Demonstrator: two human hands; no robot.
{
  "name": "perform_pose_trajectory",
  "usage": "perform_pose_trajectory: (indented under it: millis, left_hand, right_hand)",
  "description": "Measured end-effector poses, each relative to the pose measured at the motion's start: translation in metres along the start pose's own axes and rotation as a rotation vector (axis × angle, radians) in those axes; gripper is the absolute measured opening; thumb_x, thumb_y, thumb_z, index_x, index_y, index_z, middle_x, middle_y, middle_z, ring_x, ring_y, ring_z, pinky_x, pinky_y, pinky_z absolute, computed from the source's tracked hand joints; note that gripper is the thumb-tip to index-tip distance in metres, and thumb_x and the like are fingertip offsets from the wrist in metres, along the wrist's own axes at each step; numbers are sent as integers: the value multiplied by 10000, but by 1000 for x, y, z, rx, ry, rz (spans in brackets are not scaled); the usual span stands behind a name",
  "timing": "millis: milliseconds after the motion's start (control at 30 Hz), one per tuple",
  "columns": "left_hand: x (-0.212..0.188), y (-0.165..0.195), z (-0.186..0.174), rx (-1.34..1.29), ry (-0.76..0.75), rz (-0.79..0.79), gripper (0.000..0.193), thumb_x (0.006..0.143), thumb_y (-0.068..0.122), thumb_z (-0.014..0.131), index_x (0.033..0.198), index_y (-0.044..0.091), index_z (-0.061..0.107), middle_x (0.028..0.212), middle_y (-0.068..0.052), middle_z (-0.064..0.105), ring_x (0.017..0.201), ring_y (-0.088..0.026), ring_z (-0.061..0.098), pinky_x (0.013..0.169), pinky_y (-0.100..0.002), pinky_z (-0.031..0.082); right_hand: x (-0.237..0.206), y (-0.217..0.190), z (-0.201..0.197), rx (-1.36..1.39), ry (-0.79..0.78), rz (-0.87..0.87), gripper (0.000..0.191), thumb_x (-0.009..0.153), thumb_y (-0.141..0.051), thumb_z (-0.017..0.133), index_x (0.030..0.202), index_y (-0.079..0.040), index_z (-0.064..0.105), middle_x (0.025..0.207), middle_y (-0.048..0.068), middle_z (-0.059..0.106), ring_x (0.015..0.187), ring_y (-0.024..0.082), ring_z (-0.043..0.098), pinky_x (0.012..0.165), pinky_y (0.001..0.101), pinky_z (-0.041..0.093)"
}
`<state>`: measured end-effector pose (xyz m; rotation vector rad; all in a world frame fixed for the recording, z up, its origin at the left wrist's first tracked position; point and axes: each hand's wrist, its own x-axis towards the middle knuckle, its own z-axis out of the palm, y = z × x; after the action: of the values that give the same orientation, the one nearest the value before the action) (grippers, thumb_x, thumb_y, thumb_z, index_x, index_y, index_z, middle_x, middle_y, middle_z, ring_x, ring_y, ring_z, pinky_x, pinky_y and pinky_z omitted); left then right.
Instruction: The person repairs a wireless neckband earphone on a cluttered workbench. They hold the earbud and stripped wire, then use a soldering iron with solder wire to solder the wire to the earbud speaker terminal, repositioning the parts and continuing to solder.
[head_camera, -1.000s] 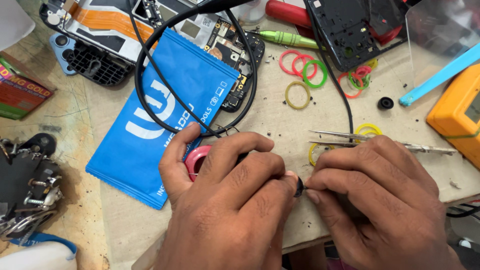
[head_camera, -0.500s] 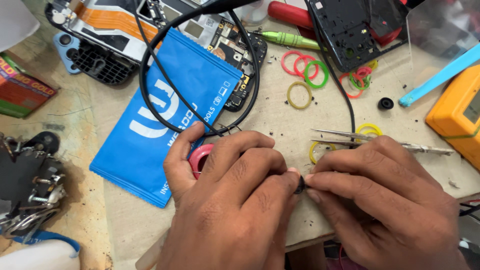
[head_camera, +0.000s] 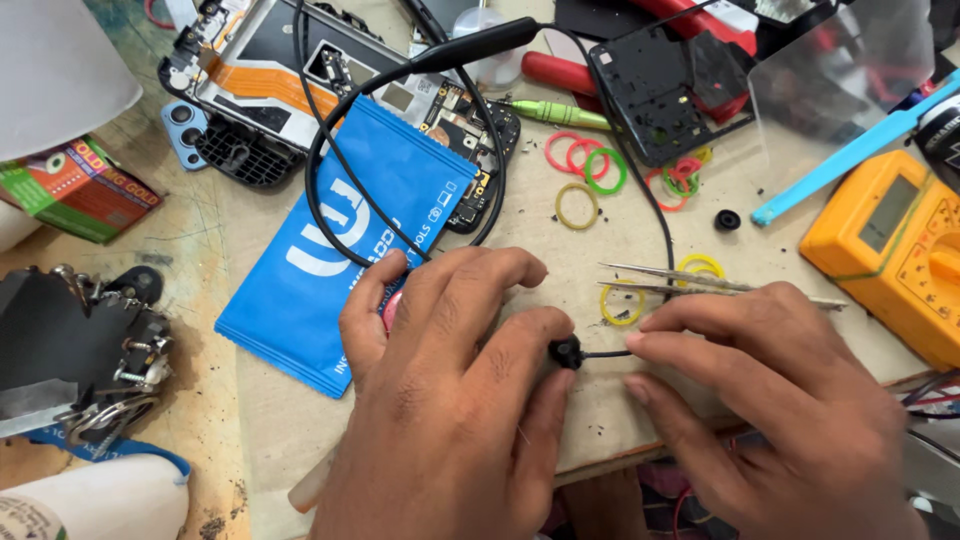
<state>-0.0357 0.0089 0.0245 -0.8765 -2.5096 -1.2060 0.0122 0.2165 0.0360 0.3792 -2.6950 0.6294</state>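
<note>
Here, a small black round part (head_camera: 567, 351) is pinched between the fingertips of the left hand (head_camera: 450, 400) at the near edge of a cluttered workbench (head_camera: 620, 420), while a thin black wire (head_camera: 605, 354) running out of that part is gripped by the closed fingertips of the right hand (head_camera: 780, 400). A pink object (head_camera: 390, 310), mostly hidden, is covered by the left hand just left of the part. Metal tweezers (head_camera: 690, 285) and a yellow rubber band (head_camera: 618, 305) are seen just beyond the part. A blue pouch (head_camera: 340, 240) is laid farther left of it, crossed by a looped black cable (head_camera: 320, 150). Farther back from the part, an opened phone (head_camera: 300, 70) and coloured rubber bands (head_camera: 585, 165) are spread; an orange multimeter (head_camera: 890, 240) is set well to its right.
</note>
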Motion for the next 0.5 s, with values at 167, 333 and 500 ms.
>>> perform_pose_trajectory:
  millis: [167, 333, 500]
  left_hand:
    - [2, 3, 0, -6, 21, 2, 196, 801, 120, 733, 989, 103, 677, 1226, -72, 601, 1288, -283, 549, 1124, -611, 247]
    - [2, 4, 0, -6, 21, 12, 154, 801, 118, 708, 954, 107, 690, 1222, -61, 604, 1299, -272, 539, 1120, -620, 235]
    - [2, 6, 2, 10, 16, 22, 162, 810, 135, 709, 968, 103, 692, 1247, -75, 596, 1315, -285, 518, 1122, -631, 220]
  right_hand:
    - [6, -1, 5, -11, 49, -60, 233, 759, -79, 841, 954, -70, 713, 998, 64, 691, 837, 221, 649, 727, 331, 513]
    - [10, -4, 5, 15, 3, -50, 213, 772, -63, 824, 947, -59, 702, 993, 58, 695, 847, 225, 654, 727, 334, 517]
    - [8, -2, 6, 50, -9, -72, 228, 766, -56, 808, 966, -65, 699, 987, 69, 681, 860, 234, 657, 737, 342, 525]
